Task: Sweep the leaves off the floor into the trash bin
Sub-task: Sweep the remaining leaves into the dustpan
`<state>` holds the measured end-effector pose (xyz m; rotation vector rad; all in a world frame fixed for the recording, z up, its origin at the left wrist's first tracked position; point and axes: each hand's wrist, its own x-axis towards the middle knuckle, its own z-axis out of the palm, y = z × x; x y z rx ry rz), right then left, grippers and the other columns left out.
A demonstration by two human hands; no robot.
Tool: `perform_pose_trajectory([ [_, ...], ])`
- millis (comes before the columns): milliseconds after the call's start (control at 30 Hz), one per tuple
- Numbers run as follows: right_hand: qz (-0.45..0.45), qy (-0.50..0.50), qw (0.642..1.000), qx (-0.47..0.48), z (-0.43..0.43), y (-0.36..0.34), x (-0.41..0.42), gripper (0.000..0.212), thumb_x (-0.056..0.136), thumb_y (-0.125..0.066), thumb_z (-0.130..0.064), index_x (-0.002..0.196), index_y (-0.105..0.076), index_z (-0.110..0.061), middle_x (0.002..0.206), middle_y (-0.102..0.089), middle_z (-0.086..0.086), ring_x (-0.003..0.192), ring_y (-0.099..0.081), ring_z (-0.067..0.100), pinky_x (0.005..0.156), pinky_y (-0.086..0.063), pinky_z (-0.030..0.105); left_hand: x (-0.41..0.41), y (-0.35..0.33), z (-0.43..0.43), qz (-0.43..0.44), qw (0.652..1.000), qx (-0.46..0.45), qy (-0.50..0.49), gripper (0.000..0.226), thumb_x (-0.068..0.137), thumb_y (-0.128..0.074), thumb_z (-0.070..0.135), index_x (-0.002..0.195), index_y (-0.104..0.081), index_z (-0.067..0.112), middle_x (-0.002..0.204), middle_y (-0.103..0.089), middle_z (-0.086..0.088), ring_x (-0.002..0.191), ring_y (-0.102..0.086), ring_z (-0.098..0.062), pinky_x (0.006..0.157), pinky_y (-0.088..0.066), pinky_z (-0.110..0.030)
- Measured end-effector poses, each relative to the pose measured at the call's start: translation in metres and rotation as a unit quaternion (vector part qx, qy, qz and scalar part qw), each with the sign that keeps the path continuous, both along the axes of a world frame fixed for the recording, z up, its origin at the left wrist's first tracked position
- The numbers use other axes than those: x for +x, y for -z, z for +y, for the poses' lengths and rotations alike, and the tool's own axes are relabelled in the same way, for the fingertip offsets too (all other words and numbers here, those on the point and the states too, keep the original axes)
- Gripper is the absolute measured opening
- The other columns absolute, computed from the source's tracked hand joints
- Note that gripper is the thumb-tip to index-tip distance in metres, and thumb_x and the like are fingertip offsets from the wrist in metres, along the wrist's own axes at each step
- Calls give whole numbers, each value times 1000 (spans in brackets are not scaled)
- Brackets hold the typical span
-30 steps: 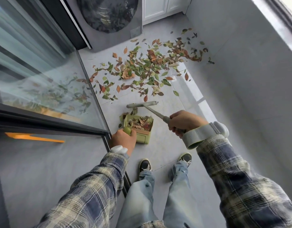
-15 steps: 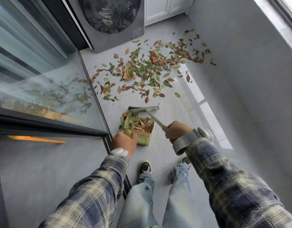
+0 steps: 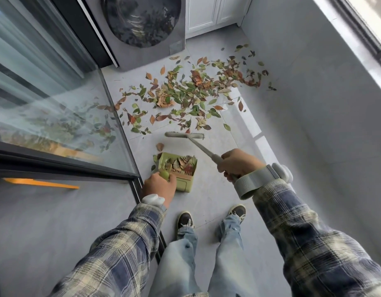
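Leaves (image 3: 185,93), green and rust-brown, litter the floor (image 3: 217,189); left grip (image 3: 159,186) holds the leaf-filled dustpan (image 3: 186,185), right grip (image 3: 238,163) the broom (image 3: 184,136).

Plaid flannel sleeves (image 3: 314,243), blue/cream; pale jeans (image 3: 181,264); dark sneakers (image 3: 185,219); grey wrist strap (image 3: 251,183).

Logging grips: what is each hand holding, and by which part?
Left hand grips the green dustpan by its handle; right hand grips the broom by its pole.
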<state>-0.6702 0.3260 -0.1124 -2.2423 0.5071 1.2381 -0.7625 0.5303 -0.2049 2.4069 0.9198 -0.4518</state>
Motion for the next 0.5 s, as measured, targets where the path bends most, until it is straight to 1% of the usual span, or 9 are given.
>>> perform_pose_trajectory([
  [67,1,19,1000,22,5,8,-7,23,85,-66,-12,106,-67,-4,62,-63,5,50,-57,17,56,-50,29,-3,1,2,-3,1000,-1,7,35,85,-58,44,69,-61,12,64,-56,-4,66,-60,-33,56,-39,-26],
  [133,5,38,998,44,11,14,-15,27,84,-68,-5,110,-64,-2,61,-60,7,50,-55,19,55,-48,30,-9,2,4,-9,1000,-8,13,36,87,-57,43,69,-58,12,72,-64,-9,72,-63,-35,58,-41,-27],
  [233,1,65,996,62,23,22,-27,24,84,-63,2,108,-64,1,61,-55,9,45,-52,19,46,-44,26,-21,0,8,-11,1000,-4,10,35,88,-57,45,77,-63,12,84,-70,-15,80,-65,-38,61,-39,-28],
  [300,-2,82,994,76,29,27,-33,20,83,-59,4,102,-65,4,59,-53,9,43,-50,19,42,-40,24,-30,0,9,-13,1000,-3,0,35,88,-59,45,83,-68,11,86,-71,-16,76,-64,-37,60,-35,-27],
  [367,-3,80,993,82,37,28,-37,7,83,-59,2,88,-64,2,58,-51,8,44,-49,19,43,-39,23,-45,-3,9,-16,1000,-7,-24,37,87,-62,46,86,-70,10,87,-71,-16,66,-53,-30,58,-33,-26],
  [400,-3,82,993,82,42,28,-39,4,84,-59,1,82,-62,0,57,-51,8,44,-48,19,43,-39,23,-52,-4,8,-16,999,-9,-36,37,87,-62,46,86,-70,10,86,-71,-16,64,-47,-27,58,-33,-26],
  [433,-3,80,994,80,46,30,-41,7,85,-60,-1,79,-60,-2,55,-51,7,43,-48,18,43,-39,22,-59,-7,8,-18,998,-10,-51,37,86,-63,47,86,-70,10,86,-71,-16,63,-44,-25,58,-32,-27],
  [500,-3,78,994,76,54,34,-43,8,85,-60,-1,77,-60,-1,55,-51,7,42,-48,18,43,-39,22,-69,-9,9,-22,998,-18,-61,37,85,-63,48,85,-69,12,83,-71,-15,62,-47,-28,57,-34,-27],
])
